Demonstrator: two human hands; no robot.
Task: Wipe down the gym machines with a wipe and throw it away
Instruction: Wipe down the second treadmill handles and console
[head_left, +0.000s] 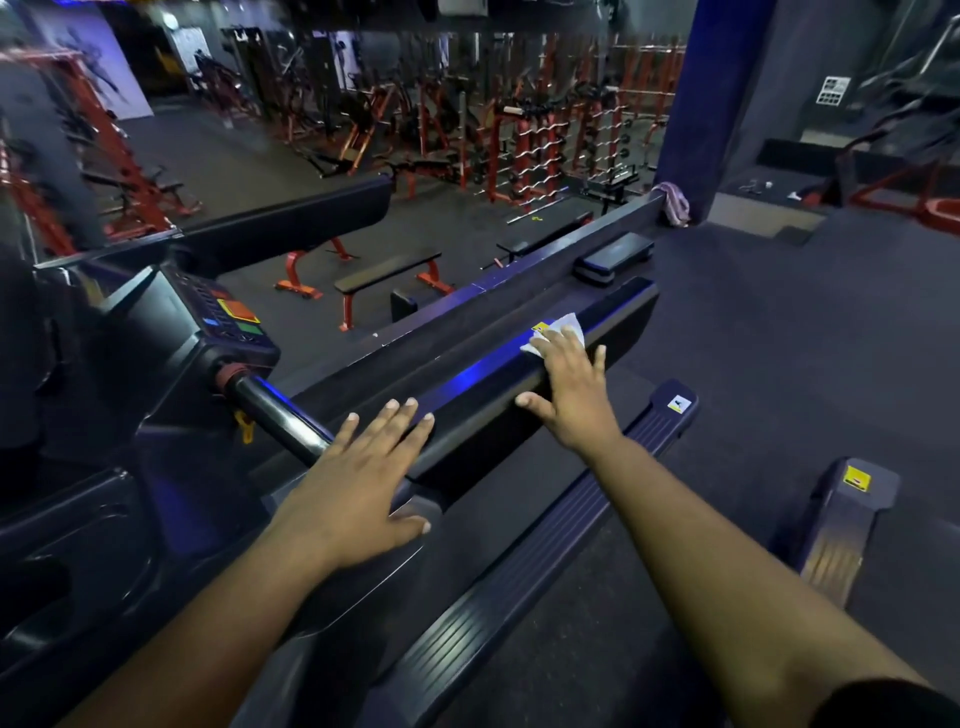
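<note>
A dim gym room with dark rubber flooring (779, 322) is stretching out ahead, lit in places by blue light. In the foreground a long black padded side rail of a treadmill (467, 410) is running diagonally, with a glossy black handlebar (283, 415) joining the machine's console (228, 317), where orange and green buttons are showing.

The left hand (363, 478) is lying flat on the near end of the rail, fingers straight and spread, holding nothing. The right hand (571, 389) is pressing a small white wipe (563, 330) against the rail's top farther along, fingers extended over it; the wipe is peeking out beyond the fingertips, beside a yellow warning sticker (540, 327) too small to read.

Beyond a low dark barrier (519, 280), black flat benches with red frames (389, 275) and red racks of barbells (545, 140) are filling the floor. A striped towel (675, 200) is hanging by a blue pillar (711, 104). Ribbed black foot rails (519, 582) are lying below the arms.
</note>
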